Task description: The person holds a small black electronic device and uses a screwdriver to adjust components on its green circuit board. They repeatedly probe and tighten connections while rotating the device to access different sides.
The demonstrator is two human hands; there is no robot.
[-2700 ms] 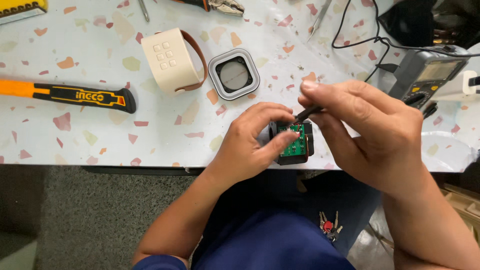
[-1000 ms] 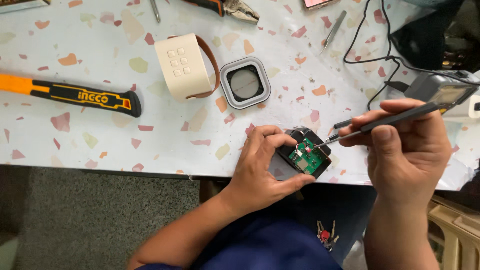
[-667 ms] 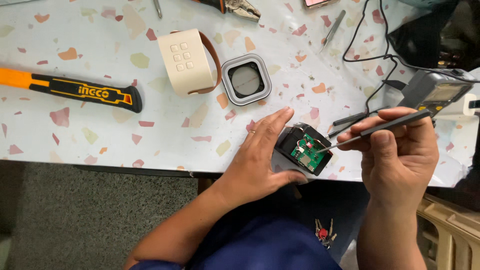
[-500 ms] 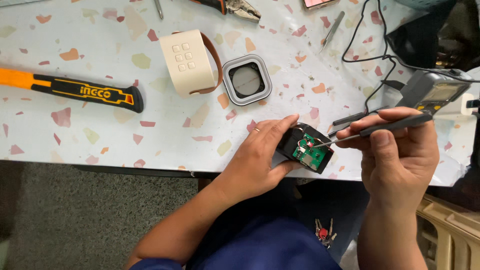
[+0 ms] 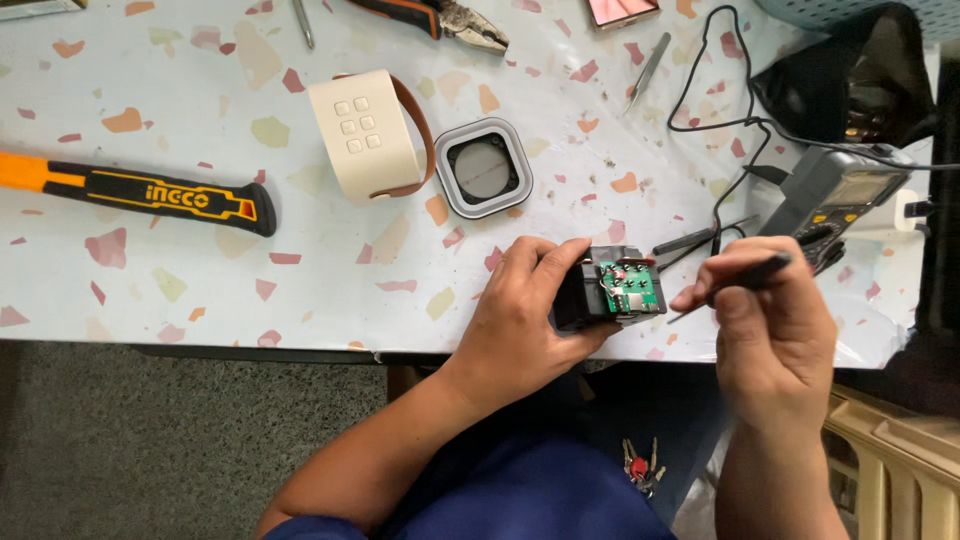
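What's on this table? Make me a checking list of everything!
Surface: white table with coloured speckles.
Job's things: small black box with a green circuit board showing; thin dark tool.
Clutter: hammer, cream button case, square grey ring, pliers, tweezers, meter.
Grippers: left hand grips the box; right hand holds the tool beside the board.
Cables: black wires run to the meter.
Surroundings: grey floor, keys.

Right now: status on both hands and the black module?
Left hand grips black module, green circuit board exposed. Right hand holds thin dark tool, tip near the board. Multimeter and leads close by the right hand.
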